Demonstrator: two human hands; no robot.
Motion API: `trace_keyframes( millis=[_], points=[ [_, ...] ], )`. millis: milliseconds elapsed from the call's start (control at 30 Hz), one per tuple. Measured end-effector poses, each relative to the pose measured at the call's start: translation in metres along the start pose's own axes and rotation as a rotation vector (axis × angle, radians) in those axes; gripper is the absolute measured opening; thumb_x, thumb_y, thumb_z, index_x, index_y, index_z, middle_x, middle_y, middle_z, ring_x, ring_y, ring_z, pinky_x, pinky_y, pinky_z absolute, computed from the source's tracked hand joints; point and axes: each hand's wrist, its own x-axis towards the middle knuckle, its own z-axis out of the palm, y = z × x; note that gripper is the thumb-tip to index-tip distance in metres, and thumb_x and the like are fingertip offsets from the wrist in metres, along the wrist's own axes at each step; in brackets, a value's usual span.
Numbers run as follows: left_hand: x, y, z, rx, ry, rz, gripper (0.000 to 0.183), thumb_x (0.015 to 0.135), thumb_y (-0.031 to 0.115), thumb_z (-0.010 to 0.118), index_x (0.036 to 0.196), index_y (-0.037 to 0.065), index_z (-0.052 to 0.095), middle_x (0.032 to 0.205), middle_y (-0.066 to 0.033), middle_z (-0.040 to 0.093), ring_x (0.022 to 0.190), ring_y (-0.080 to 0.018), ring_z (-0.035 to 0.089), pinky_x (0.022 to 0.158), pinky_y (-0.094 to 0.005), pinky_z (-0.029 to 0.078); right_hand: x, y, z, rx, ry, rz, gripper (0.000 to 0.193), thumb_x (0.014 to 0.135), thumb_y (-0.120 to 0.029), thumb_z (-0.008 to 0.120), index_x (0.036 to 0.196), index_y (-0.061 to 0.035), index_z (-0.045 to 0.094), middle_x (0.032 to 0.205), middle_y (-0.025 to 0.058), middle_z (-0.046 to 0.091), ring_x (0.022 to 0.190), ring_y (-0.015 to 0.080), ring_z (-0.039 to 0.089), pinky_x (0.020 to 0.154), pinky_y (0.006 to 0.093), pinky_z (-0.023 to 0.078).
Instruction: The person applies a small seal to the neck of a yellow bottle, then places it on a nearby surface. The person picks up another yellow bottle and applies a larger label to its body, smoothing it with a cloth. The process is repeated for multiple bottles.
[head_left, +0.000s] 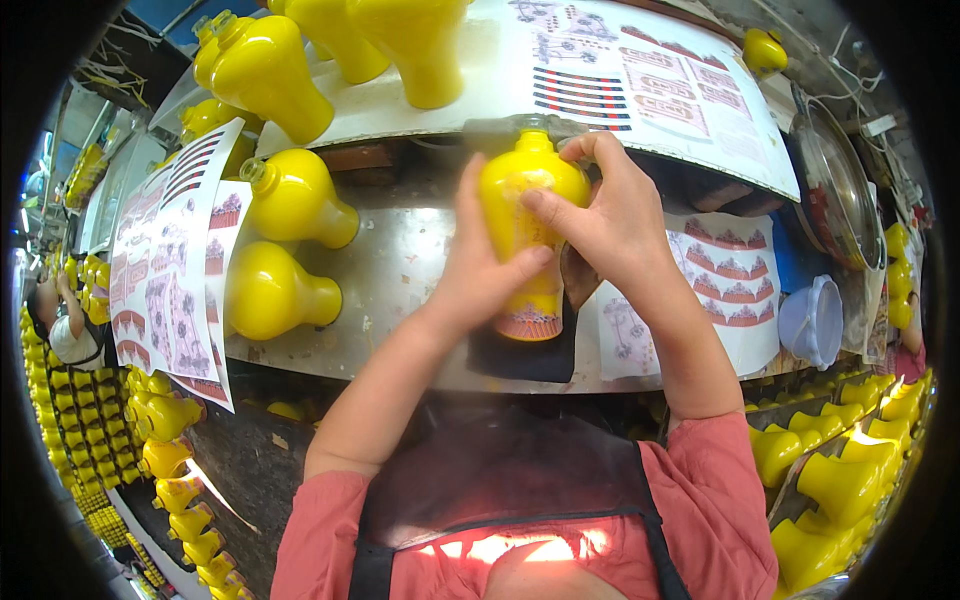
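A glossy yellow vase-shaped bottle stands nearly upright in front of me, its narrow neck at the top. A pinkish patterned band circles its base, and faint markings run down its front. My left hand wraps its left side, slightly blurred, with the thumb across the lower front. On the right shoulder of the bottle, my right hand presses its thumb to the front, its index finger bent near the neck. A black cloth or pad lies under the base. Several of the fingers are hidden behind the bottle.
Two yellow bottles lie on the metal worktop to the left. Printed decal sheets hang beside them; more decal sheets lie at right, near a pale bucket. A raised white board carries several bottles. Bottle rows fill both sides.
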Motion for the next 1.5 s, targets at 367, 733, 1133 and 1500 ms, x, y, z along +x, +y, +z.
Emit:
trace_keyframes(
  millis=[367, 733, 1133, 1500],
  points=[
    [0.001, -0.008, -0.010, 0.374, 0.012, 0.089, 0.122, 0.075, 0.037, 0.089, 0.162, 0.001, 0.012, 0.155, -0.0285, 0.035, 0.143, -0.0424, 0.043, 0.118, -0.0483, 0.038, 0.004, 0.001, 0.004, 0.086, -0.008, 0.066, 0.047, 0.082, -0.033, 0.082, 0.110, -0.0006, 0.062, 0.088, 0.0094, 0.067, 0.070, 0.0144, 0.059, 0.063, 0.0284, 0.049],
    [0.014, 0.020, -0.019, 1.058, 0.039, 0.592, 0.071, 0.091, 0.048, 0.070, 0.147, 0.010, 0.052, 0.144, -0.0233, 0.045, 0.130, -0.0452, 0.044, 0.113, -0.0522, 0.036, -0.018, 0.022, 0.013, -0.030, 0.120, -0.463, 0.039, 0.090, -0.009, 0.073, 0.128, -0.0160, 0.074, 0.123, 0.0195, 0.069, 0.098, 0.0351, 0.072, 0.082, 0.0364, 0.058],
    [-0.008, -0.012, -0.023, 0.596, 0.056, 0.331, 0.085, 0.095, 0.040, 0.064, 0.162, 0.005, 0.023, 0.157, -0.0238, 0.032, 0.142, -0.0431, 0.039, 0.121, -0.0513, 0.031, -0.045, 0.043, 0.005, 0.400, -0.119, 0.061, 0.078, 0.089, -0.025, 0.075, 0.158, -0.0081, 0.042, 0.128, 0.0154, 0.063, 0.078, 0.0131, 0.061, 0.075, 0.0289, 0.052],
    [-0.028, -0.023, -0.020, 0.173, 0.022, 0.101, 0.087, 0.097, 0.023, 0.064, 0.165, 0.006, 0.012, 0.157, -0.0191, 0.025, 0.142, -0.0339, 0.038, 0.115, -0.0471, 0.041, -0.069, 0.049, 0.021, 0.445, -0.162, 0.168, 0.092, 0.090, -0.021, 0.071, 0.165, -0.0042, 0.020, 0.151, 0.0220, 0.051, 0.083, 0.0152, 0.065, 0.082, 0.0298, 0.054]
  ],
)
